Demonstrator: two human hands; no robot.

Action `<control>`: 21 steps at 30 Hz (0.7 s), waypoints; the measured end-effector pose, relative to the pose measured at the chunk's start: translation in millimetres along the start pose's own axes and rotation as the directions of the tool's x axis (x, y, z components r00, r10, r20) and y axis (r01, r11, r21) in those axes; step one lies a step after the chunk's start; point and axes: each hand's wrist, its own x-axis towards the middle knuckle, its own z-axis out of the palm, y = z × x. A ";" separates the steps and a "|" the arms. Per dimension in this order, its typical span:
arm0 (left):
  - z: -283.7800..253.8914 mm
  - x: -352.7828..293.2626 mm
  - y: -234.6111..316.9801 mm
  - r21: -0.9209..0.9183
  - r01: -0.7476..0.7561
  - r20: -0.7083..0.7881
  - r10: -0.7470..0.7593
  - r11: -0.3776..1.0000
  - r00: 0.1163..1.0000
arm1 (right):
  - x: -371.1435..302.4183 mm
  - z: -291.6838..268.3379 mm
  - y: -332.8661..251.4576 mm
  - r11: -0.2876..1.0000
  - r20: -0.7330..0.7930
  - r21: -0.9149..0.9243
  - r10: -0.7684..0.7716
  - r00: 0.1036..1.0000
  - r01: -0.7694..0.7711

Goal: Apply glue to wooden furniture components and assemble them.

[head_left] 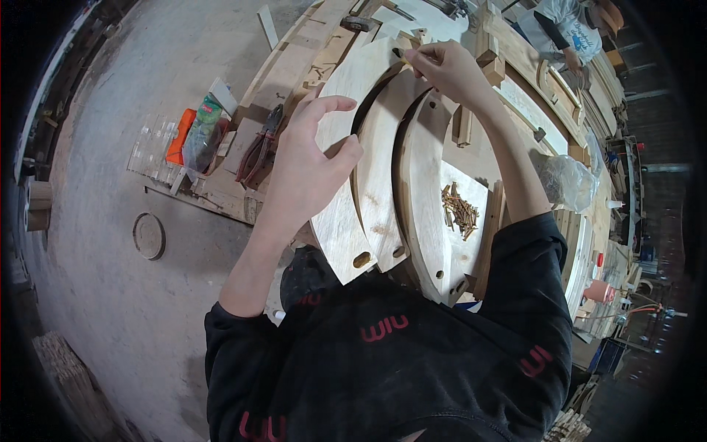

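Three curved pale wooden pieces lie side by side in front of me: a left one (339, 221), a middle one (379, 162) and a right one (423, 191). Each has a hole near its near end. My left hand (317, 147) is over the left piece, thumb and forefinger spread apart; its other fingers are partly hidden. At the far end of that piece, my right hand (445, 70) is closed in a pinch beside a dark hole (398, 53). What it pinches is too small to make out. A pile of brass-coloured screws (462, 211) lies right of the pieces.
Red-handled pliers (258, 151) and a bag with green and orange packaging (202, 136) lie on the bench's left side. A clear plastic bag (571, 182) is at right. Another person (574, 37) stands at the far right. A round disc (149, 236) lies on the floor.
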 end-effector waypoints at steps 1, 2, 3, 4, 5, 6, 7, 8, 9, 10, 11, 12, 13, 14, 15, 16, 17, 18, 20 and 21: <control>0.2 -0.3 -1.3 0.010 -0.015 -0.004 0.015 1.000 1.000 | -2.2 -1.7 0.5 0.999 0.027 0.004 -0.044 0.999 0.044; 0.6 -1.0 -1.9 0.012 -0.018 -0.005 0.018 1.000 1.000 | -5.3 -4.1 0.7 0.999 0.024 0.004 -0.047 0.999 0.047; 0.0 -1.6 -2.8 0.013 -0.013 -0.009 0.013 1.000 1.000 | -8.4 -6.4 0.1 0.998 0.084 0.066 -0.009 0.996 0.004; -1.0 -2.0 -3.1 0.013 -0.008 -0.013 0.008 1.000 1.000 | -12.2 -9.0 0.0 0.991 0.146 0.125 0.024 0.989 -0.043; -2.5 -1.7 -2.9 0.015 -0.012 -0.015 0.012 1.000 1.000 | -17.3 -12.3 1.4 0.991 0.143 0.125 0.021 0.990 -0.039; -3.5 -0.9 -0.3 0.073 -0.007 0.001 0.007 0.997 1.000 | -24.2 -17.7 4.8 0.935 0.163 0.313 0.118 0.979 -0.165; -4.1 -0.2 2.7 0.132 -0.003 0.017 0.000 0.991 1.000 | -31.6 -23.2 8.8 0.828 0.204 0.484 0.206 0.957 -0.282; -4.4 0.0 6.0 0.143 -0.008 0.016 0.006 0.990 1.000 | -39.9 -27.4 15.0 0.826 0.199 0.493 0.199 0.960 -0.274; -3.5 2.9 10.5 0.483 -0.195 -0.029 0.238 0.854 0.971 | -51.2 -33.6 22.9 0.672 0.234 0.665 0.226 0.945 -0.326; -3.8 1.9 12.3 0.766 -0.287 -0.005 0.451 0.575 0.893 | -59.7 -32.5 28.9 0.482 0.289 0.796 0.229 0.930 -0.366; -2.8 4.4 18.9 0.769 -0.288 -0.004 0.455 0.570 0.891 | -67.9 -30.7 34.2 0.481 0.285 0.799 0.224 0.932 -0.361; 0.1 9.4 32.0 0.643 -0.311 0.080 0.343 0.700 0.936 | -78.9 -30.3 39.5 0.338 0.309 0.870 0.193 0.931 -0.358; 3.9 13.1 45.2 0.507 -0.292 0.177 0.233 0.811 0.956 | -87.5 -27.3 45.5 0.185 0.333 0.916 0.149 0.931 -0.357; 9.9 16.2 59.6 0.480 -0.216 0.301 0.072 0.850 0.951 | -95.7 -24.5 51.7 0.096 0.335 0.933 0.115 0.935 -0.346; 20.0 17.7 66.0 0.487 -0.218 0.297 0.074 0.846 0.952 | -102.9 -21.2 53.9 0.094 0.332 0.935 0.107 0.937 -0.342; 33.4 21.9 71.2 0.547 -0.218 0.437 -0.053 0.808 0.898 | -110.8 -19.0 56.7 -0.009 0.334 0.942 0.094 0.938 -0.335; 43.7 25.0 73.7 0.603 -0.231 0.551 -0.189 0.764 0.813 | -119.4 -18.1 57.0 -0.112 0.334 0.939 0.082 0.939 -0.325; 53.9 24.9 65.4 0.608 -0.239 0.551 -0.186 0.757 0.814 | -128.3 -18.8 50.3 -0.121 0.315 0.945 0.106 0.943 -0.302; 77.3 24.9 44.9 0.685 -0.341 0.475 -0.040 0.644 0.879 | -143.5 -18.8 48.2 -0.199 0.286 0.941 0.033 0.958 -0.274; 82.5 27.9 47.8 0.682 -0.358 0.487 -0.032 0.638 0.873 | -151.5 -18.6 49.3 -0.273 0.262 0.926 -0.033 0.965 -0.261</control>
